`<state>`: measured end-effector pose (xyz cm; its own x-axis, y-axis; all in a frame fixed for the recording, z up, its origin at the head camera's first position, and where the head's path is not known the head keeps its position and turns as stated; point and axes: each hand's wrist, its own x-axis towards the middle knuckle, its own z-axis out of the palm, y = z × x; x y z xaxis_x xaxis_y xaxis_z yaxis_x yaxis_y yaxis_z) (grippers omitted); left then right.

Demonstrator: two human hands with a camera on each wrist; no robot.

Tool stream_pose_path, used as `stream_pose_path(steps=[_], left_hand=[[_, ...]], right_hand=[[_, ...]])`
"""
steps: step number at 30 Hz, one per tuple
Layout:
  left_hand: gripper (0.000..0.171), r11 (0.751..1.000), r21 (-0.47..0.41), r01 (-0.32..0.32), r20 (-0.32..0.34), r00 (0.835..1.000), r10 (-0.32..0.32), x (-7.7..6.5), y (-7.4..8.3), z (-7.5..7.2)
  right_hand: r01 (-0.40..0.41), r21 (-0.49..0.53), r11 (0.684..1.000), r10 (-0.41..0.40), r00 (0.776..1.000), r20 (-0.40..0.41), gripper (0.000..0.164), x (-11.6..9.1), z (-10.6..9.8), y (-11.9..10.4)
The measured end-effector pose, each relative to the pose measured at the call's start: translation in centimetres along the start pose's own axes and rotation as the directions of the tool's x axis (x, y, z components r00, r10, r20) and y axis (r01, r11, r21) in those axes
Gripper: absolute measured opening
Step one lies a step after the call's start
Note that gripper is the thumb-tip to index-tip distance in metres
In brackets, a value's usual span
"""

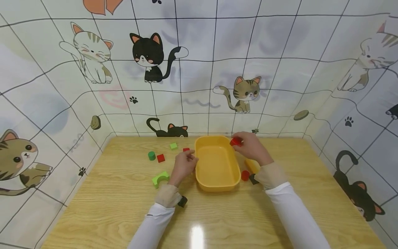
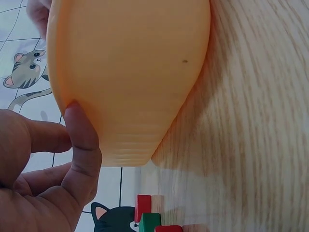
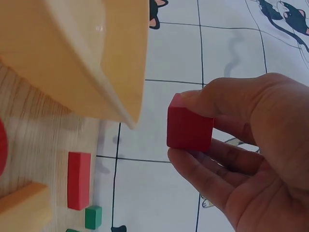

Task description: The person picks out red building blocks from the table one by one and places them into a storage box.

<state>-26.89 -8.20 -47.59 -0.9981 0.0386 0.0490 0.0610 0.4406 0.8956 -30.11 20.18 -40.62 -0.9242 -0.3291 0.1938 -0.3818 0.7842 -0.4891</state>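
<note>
A yellow plastic tub (image 1: 217, 187) with a raised rim stands near the middle of the table. At its left rim my left hand (image 1: 184, 166) pinches the edge; in the left wrist view a fingertip (image 2: 77, 113) lies against the outer wall. My right hand (image 1: 251, 147) holds a red block (image 3: 189, 126) between thumb and fingers. That block is beside the tub's far right corner, outside the rim in the right wrist view. Part of its back is hidden by the fingers.
Left of the tub lie a green cylinder (image 1: 151, 155), a red cube (image 1: 160, 158), a light green block (image 1: 173, 146) and a green arch block (image 1: 160, 178). To the right are a round red block (image 1: 245, 175) and a yellow block (image 1: 252, 166). A cat-print curtain (image 1: 199, 76) surrounds the table.
</note>
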Motion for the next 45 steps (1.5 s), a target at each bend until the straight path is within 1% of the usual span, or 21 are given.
stream_pose_path(steps=[2, 7, 11, 14, 22, 29, 32, 35, 41, 45], left_hand=[[0.043, 1.000, 0.006, -0.009, -0.002, 1.000, 0.009, 0.0, 0.1, 0.0], [0.043, 1.000, 0.006, -0.003, -0.005, 1.000, 0.003, -0.1, 0.3, 0.0], [0.043, 1.000, -0.011, -0.003, 0.003, 1.000, 0.003, -0.1, 0.3, 0.1], [0.044, 1.000, -0.024, 0.002, 0.008, 1.000, -0.002, -0.1, 0.2, 0.1], [0.045, 1.000, -0.026, 0.009, 0.013, 1.000, -0.009, 0.1, 0.1, 0.0], [0.045, 0.999, -0.038, 0.021, 0.026, 0.999, -0.020, 0.2, 0.1, 0.0], [0.045, 0.998, -0.048, 0.028, 0.032, 0.999, -0.027, 0.1, 0.1, 0.0], [0.046, 0.999, -0.043, 0.020, 0.030, 0.999, -0.019, 0.2, 0.0, 0.0], [0.045, 0.999, -0.030, 0.013, 0.024, 1.000, -0.012, 0.1, 0.1, 0.0], [0.044, 1.000, -0.025, 0.018, 0.023, 1.000, -0.017, 0.0, 0.2, -0.1]], right_hand=[[-0.001, -0.004, 1.000, 0.001, 1.000, 0.017, 0.036, 0.6, 0.1, -0.3], [-0.003, 0.006, 1.000, 0.003, 0.999, 0.051, 0.039, 1.9, 0.3, -1.1], [0.026, -0.009, 1.000, -0.025, 0.998, 0.062, 0.039, 2.8, 0.7, -1.8], [0.050, -0.023, 0.998, -0.048, 0.995, 0.083, 0.038, 3.5, 1.3, -2.1], [0.067, -0.049, 0.997, -0.060, 0.987, 0.149, 0.031, 5.4, 3.0, -3.3], [0.097, -0.030, 0.995, -0.090, 0.981, 0.170, 0.030, 6.5, 4.6, -4.3], [0.094, -0.022, 0.995, -0.088, 0.980, 0.179, 0.029, 7.1, 5.4, -4.4], [0.088, -0.015, 0.996, -0.084, 0.978, 0.191, 0.027, 7.6, 6.2, -4.4], [0.103, -0.051, 0.993, -0.088, 0.968, 0.233, 0.024, 8.5, 8.0, -4.0], [0.076, -0.034, 0.997, -0.064, 0.962, 0.266, 0.024, 8.6, 8.9, -3.7]])
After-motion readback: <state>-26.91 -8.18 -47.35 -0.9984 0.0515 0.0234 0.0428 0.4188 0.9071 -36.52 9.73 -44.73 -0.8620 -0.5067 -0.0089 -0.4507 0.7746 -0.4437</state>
